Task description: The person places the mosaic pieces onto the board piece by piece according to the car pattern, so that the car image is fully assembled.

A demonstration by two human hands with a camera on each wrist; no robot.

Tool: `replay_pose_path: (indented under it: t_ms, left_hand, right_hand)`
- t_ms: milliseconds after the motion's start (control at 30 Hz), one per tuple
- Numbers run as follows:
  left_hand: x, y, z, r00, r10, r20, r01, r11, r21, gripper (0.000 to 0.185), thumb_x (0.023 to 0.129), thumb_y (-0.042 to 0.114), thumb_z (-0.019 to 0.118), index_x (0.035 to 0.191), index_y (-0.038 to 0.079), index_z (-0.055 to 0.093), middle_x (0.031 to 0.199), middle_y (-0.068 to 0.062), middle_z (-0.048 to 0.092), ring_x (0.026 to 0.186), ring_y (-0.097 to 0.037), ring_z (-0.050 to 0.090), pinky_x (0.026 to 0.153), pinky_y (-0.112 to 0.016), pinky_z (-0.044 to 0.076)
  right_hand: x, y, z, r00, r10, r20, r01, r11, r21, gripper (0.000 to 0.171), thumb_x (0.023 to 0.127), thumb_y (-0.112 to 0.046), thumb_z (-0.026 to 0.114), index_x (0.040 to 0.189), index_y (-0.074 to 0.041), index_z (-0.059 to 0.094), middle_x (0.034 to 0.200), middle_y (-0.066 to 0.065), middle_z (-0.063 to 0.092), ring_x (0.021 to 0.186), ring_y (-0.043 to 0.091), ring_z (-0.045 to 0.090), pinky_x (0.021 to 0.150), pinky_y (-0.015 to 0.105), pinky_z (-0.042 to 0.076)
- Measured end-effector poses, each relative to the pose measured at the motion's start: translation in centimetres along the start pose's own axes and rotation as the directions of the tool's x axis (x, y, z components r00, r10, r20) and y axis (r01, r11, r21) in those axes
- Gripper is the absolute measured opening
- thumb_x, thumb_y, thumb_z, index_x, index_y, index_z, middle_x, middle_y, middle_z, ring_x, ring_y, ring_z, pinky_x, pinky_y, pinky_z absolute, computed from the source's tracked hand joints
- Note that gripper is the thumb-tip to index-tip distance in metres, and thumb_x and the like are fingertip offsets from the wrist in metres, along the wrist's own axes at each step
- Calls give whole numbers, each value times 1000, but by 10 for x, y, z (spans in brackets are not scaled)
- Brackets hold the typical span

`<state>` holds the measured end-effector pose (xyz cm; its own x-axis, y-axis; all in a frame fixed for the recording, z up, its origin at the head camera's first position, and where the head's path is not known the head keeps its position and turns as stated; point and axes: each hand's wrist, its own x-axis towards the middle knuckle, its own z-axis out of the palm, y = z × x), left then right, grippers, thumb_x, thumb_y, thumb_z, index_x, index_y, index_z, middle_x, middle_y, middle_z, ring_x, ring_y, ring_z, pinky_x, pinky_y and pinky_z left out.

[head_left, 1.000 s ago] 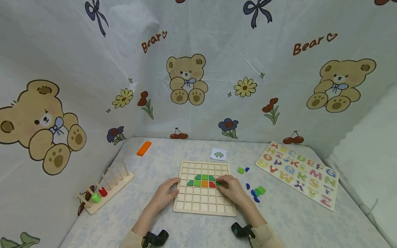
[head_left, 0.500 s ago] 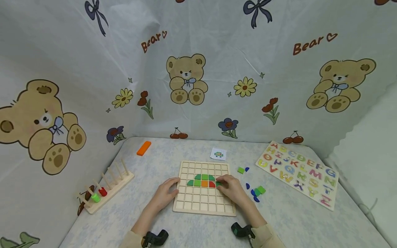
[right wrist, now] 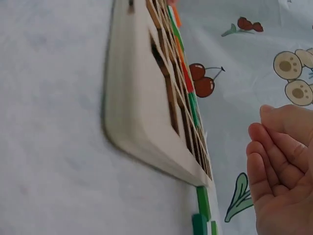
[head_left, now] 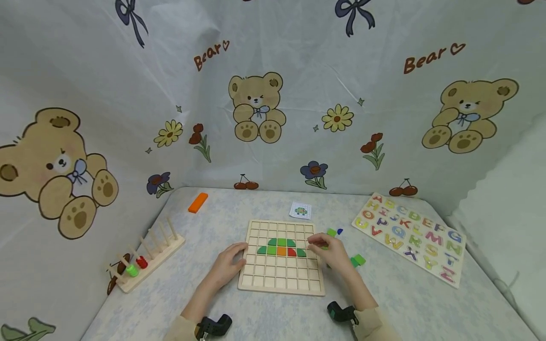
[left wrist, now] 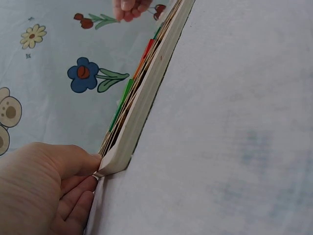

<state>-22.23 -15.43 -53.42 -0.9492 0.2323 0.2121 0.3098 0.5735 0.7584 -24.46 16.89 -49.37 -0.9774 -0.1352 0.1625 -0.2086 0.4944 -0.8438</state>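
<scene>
A wooden grid board (head_left: 280,280) lies on the table, with green, orange and red pieces set in two rows of its cells. My left hand (head_left: 227,265) holds the board's left edge; in the left wrist view its thumb (left wrist: 80,159) lies on the rim and the fingers curl beside it. Just right of the board, my right hand (head_left: 332,252) hovers with loosely bent fingers and nothing between them. A green quarter-round piece (head_left: 301,253) sits at the right end of the lower row. In the right wrist view the right hand (right wrist: 283,171) is apart from the board.
Loose green pieces (head_left: 359,259) and a blue one (head_left: 340,231) lie right of the board, partly behind the right hand. A picture card (head_left: 300,210) is behind it. An alphabet board (head_left: 411,239) stands right, a peg rack (head_left: 151,265) left, an orange block (head_left: 198,202) back left.
My right hand has let go of the green quarter-round piece, which stays in its cell, and has moved right, off the grid. The left hand keeps its place on the board's edge.
</scene>
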Motion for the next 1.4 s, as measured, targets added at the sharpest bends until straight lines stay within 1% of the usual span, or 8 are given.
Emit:
replay_pose_path:
  t_ms: [167, 367, 567, 800, 1000, 1133, 1233, 1400]
  left_hand:
    - [0, -1, 0, 1000, -3, -1, 3, 1000, 3, 44, 90, 6, 62, 133, 3, 53, 136, -13, 49, 128, -31, 42, 103, -48, 36]
    - [0, -2, 0, 1000, 8, 5, -8, 1000, 3, 45, 90, 7, 62, 134, 3, 52, 136, -13, 48, 128, -31, 42, 103, -48, 36]
    - [1, -2, -2, 1000, 12, 5, -12, 1000, -6, 45, 90, 6, 62, 134, 2, 52, 136, -12, 49, 128, -31, 42, 103, -48, 36]
    - [1, -2, -1, 1000, 5, 8, -5, 1000, -4, 45, 90, 7, 63, 134, 2, 52, 136, -13, 48, 128, -31, 41, 103, -48, 36]
    - [1, -1, -2, 1000, 9, 6, -9, 1000, 1, 45, 90, 6, 62, 133, 2, 52, 136, -14, 49, 128, -31, 41, 104, -48, 35]
    - [1, -1, -2, 1000, 10, 7, -10, 1000, 5, 45, 90, 6, 62, 133, 1, 52, 136, -14, 49, 128, -31, 41, 103, -48, 36]
    - [0, -1, -1, 1000, -4, 11, 4, 1000, 7, 45, 90, 7, 62, 134, 2, 52, 136, -13, 49, 128, -30, 41, 104, -47, 35]
    - [0, -2, 0, 1000, -17, 14, 17, 1000, -2, 45, 90, 9, 62, 134, 4, 52, 137, -12, 48, 129, -28, 41, 104, -46, 35]
  right_hand:
    - [-3, 10, -25, 999, -5, -33, 5, 1000, 9, 21, 89, -9, 66, 108, 0, 66, 100, 8, 67, 93, 22, 61, 78, 27, 52]
    - [-13, 23, -54, 996, 60, -59, -60, 998, 11, 28, 91, -12, 64, 116, 0, 63, 108, 14, 65, 96, 23, 60, 75, 22, 52]
    - [-21, 33, -68, 995, 76, -62, -76, 997, 3, 30, 91, -15, 64, 116, 2, 62, 107, 14, 64, 93, 19, 61, 74, 21, 52]
    - [-28, 42, -68, 993, 100, -70, -100, 995, 3, 29, 91, -17, 65, 113, 2, 64, 103, 11, 67, 87, 12, 62, 71, 20, 53]
    - [-33, 42, -63, 988, 134, -74, -136, 990, -28, 28, 88, -10, 67, 114, 1, 63, 105, 12, 65, 89, 17, 61, 72, 20, 52]
    - [-36, 42, -54, 989, 136, -64, -142, 986, -86, 28, 86, -10, 69, 113, -2, 64, 106, 9, 65, 92, 19, 60, 74, 24, 52]
    - [-38, 43, -47, 996, 84, -42, -89, 984, -151, 28, 85, -11, 71, 111, -4, 66, 104, 5, 66, 92, 19, 61, 77, 29, 52]
    - [-40, 47, -37, 1000, -16, -15, 12, 979, -204, 27, 81, -9, 74, 108, -7, 68, 99, 0, 67, 89, 17, 63, 77, 33, 52]
